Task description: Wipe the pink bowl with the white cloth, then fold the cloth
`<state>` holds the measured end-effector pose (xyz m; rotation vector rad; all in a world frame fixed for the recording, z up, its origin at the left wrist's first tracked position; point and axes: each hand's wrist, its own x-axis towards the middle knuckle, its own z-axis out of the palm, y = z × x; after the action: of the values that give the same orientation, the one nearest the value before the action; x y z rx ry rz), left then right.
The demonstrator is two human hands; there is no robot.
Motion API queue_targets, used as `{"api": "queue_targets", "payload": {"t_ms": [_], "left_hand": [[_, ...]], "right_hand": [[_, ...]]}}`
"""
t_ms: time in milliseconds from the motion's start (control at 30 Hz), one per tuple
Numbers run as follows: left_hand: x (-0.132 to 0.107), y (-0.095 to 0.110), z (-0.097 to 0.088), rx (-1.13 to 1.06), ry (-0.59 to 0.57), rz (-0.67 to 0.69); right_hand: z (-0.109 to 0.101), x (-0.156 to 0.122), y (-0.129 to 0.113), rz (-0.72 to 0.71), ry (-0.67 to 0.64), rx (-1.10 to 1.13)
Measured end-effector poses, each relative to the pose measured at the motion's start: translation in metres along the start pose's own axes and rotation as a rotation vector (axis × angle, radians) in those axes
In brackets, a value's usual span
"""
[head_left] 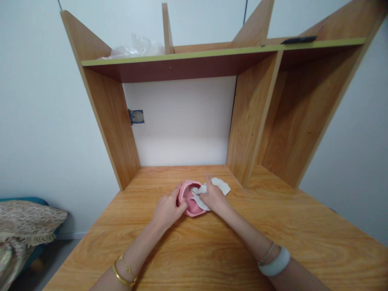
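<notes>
A small pink bowl [188, 199] rests tilted on the wooden desk [212, 250], its opening turned toward the right. My left hand [167, 209] grips the bowl's left rim with closed fingers. My right hand [213, 195] is closed on a white cloth [220, 185] and presses part of it into the bowl's inside. The rest of the cloth trails out to the right onto the desk. Gold bangles sit on my left wrist, and a pale bangle with a thin chain sits on my right.
Wooden hutch panels [248, 121] rise at the back of the desk, with a shelf [194, 54] above carrying crumpled clear plastic [136, 47] and a dark flat object [298, 39]. A wall socket [136, 116] shows behind. A patterned blanket [27, 222] lies at lower left.
</notes>
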<state>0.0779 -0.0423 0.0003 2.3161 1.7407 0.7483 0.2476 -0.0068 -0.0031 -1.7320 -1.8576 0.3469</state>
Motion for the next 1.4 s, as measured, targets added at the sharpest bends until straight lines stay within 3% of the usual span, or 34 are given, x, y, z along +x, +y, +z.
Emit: {"api": "queue_targets", "payload": {"t_ms": [200,367,467,600,767,900,1167,1400], "left_hand": [[0.0,-0.004,0.007,-0.151,0.066,-0.044],[-0.003,0.0,0.016,-0.432,0.107,0.014],[-0.003,0.005,0.019,-0.619,0.11,0.109],[-0.002,0.007,0.024,-0.765,0.136,0.095],[-0.001,0.005,0.021,-0.67,0.183,0.04],[-0.004,0.01,0.011,-0.496,0.162,-0.004],[-0.01,0.018,0.006,-0.271,0.086,-0.022],[-0.013,0.015,0.0,-0.065,0.075,-0.006]], "right_hand": [[0.008,0.0,0.009,-0.027,0.072,0.052],[0.016,0.005,0.014,0.023,0.185,0.333],[0.021,0.002,0.009,0.094,0.089,0.585],[0.026,-0.003,-0.003,0.18,-0.057,0.757],[0.025,0.005,-0.003,0.198,0.067,0.839],[0.019,0.01,0.002,0.2,0.144,0.693],[-0.004,-0.003,0.002,-0.064,0.216,-0.002],[-0.006,-0.01,0.002,-0.244,0.122,-0.12]]}}
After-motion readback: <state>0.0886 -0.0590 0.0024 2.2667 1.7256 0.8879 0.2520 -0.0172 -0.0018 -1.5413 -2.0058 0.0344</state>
